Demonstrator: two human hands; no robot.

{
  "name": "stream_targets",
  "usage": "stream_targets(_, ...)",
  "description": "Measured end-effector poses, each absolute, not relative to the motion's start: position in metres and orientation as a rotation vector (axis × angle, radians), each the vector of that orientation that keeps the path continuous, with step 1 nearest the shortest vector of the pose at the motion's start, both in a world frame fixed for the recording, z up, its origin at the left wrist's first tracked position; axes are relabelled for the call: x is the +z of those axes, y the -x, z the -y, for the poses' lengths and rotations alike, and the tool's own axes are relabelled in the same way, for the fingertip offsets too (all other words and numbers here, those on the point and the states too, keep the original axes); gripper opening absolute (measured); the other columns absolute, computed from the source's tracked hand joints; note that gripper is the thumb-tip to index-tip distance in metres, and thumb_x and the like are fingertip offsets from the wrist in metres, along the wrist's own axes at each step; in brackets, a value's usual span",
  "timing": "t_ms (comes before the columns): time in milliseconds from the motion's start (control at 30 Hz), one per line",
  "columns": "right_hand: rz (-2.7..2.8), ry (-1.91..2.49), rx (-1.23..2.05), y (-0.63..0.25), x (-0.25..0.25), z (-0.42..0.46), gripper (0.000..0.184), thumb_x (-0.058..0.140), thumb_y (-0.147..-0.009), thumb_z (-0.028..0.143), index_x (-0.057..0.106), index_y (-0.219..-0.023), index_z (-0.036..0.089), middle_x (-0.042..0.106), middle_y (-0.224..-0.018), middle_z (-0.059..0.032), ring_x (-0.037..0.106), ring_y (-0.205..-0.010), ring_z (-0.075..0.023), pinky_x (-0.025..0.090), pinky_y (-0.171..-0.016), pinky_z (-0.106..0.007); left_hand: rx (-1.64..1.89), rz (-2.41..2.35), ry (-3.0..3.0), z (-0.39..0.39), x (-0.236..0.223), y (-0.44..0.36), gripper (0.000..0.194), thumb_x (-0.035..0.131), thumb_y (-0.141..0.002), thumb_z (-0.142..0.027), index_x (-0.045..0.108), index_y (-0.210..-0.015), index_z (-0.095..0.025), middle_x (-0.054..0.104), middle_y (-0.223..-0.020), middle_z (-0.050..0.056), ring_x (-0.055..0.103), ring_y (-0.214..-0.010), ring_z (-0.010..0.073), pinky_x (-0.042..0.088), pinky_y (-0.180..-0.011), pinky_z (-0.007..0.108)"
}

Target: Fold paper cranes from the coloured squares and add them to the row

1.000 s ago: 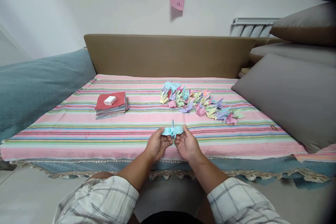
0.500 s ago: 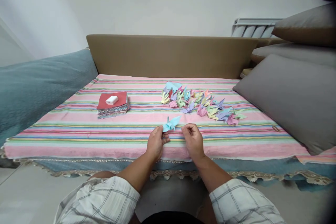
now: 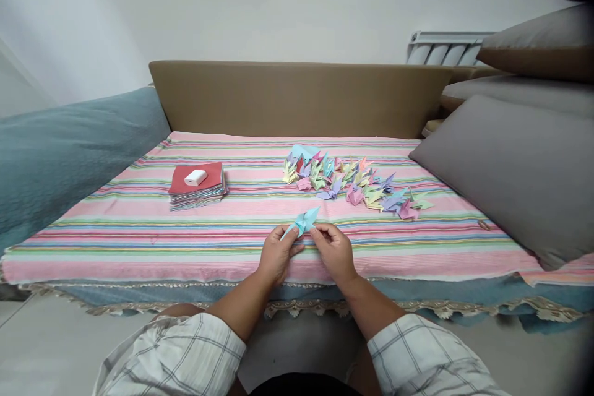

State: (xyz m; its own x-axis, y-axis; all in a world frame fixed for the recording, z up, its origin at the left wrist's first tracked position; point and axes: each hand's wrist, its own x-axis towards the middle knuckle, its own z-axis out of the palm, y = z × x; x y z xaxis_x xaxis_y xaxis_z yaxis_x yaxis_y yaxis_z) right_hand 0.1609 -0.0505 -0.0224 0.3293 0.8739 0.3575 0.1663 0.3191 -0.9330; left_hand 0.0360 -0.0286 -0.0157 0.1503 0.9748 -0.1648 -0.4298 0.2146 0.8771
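Note:
A light blue paper crane (image 3: 304,221) is pinched between both hands above the striped cloth (image 3: 139,229) near its front edge. My left hand (image 3: 277,255) grips its left end with thumb and fingers closed. My right hand (image 3: 333,250) pinches its right side, fingers curled. Behind them lies a heap of several folded paper cranes (image 3: 348,181) in pastel colours.
A stack of coloured paper squares (image 3: 197,187) with a small white box (image 3: 195,177) on top sits at the left. Grey cushions (image 3: 510,173) crowd the right side, a teal blanket (image 3: 60,154) the left, a tan backrest (image 3: 297,96) behind.
One second ago both hands held the crane spread wide. Then my right hand let go and the crane tilted in my left. Now my right hand pinches it again.

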Motion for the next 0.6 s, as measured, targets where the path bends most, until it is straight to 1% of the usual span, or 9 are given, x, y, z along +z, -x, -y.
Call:
stream_targets(200, 1.142, 1.203, 0.638, -0.16, -0.023, 0.047, 0.02, 0.059, -0.075, 0.037, 0.064, -0.079, 0.018, 0.066, -0.076, -0.0029, 0.059, -0.068, -0.0155, 0.048, -0.065, -0.027, 1.189, -0.889, -0.769, 0.027, -0.011, -0.034, 0.036, 0.077, -0.057, -0.039, 0.052, -0.067, -0.015, 0.057, -0.069, -0.001, 0.057, -0.066, 0.0098, 0.053, -0.055, 0.02)
stream_targets(300, 1.139, 1.213, 0.642, -0.161, -0.024, 0.045, 0.021, 0.058, -0.075, 0.037, 0.064, -0.079, 0.018, 0.067, -0.076, -0.0031, 0.058, -0.067, -0.0155, 0.047, -0.065, -0.027, 1.171, -0.893, -0.762, 0.026, -0.01, -0.032, 0.036, 0.078, -0.056, -0.039, 0.054, -0.066, -0.014, 0.057, -0.066, -0.002, 0.057, -0.064, 0.0088, 0.053, -0.054, 0.018)
stream_targets(433, 1.133, 1.22, 0.654, -0.166, -0.023, 0.044, 0.022, 0.058, -0.075, 0.039, 0.064, -0.077, 0.018, 0.065, -0.071, -0.0018, 0.056, -0.064, -0.0147, 0.045, -0.063, -0.026, 1.129, -0.886, -0.735, 0.024, -0.011, -0.032, 0.037, 0.08, -0.054, -0.038, 0.059, -0.072, -0.013, 0.059, -0.065, -0.001, 0.058, -0.062, 0.0089, 0.052, -0.055, 0.018)
stream_targets(533, 1.107, 1.251, 0.622, -0.175, -0.019, 0.042, 0.024, 0.058, -0.074, 0.041, 0.064, -0.075, 0.017, 0.062, -0.065, -0.0001, 0.052, -0.059, -0.0135, 0.043, -0.059, -0.025, 1.136, -0.878, -0.723, 0.023, -0.011, -0.031, 0.038, 0.076, -0.058, -0.042, 0.06, -0.078, -0.014, 0.061, -0.066, 0.0, 0.059, -0.06, 0.0094, 0.052, -0.053, 0.019)
stream_targets(600, 1.068, 1.288, 0.579, -0.187, -0.013, 0.039, 0.026, 0.058, -0.073, 0.042, 0.064, -0.075, 0.017, 0.06, -0.062, 0.0008, 0.05, -0.057, -0.0129, 0.041, -0.057, -0.024, 1.128, -0.885, -0.731, 0.022, -0.01, -0.03, 0.036, 0.073, -0.062, -0.045, 0.06, -0.076, -0.014, 0.061, -0.063, 0.0, 0.058, -0.058, 0.0094, 0.052, -0.053, 0.019)
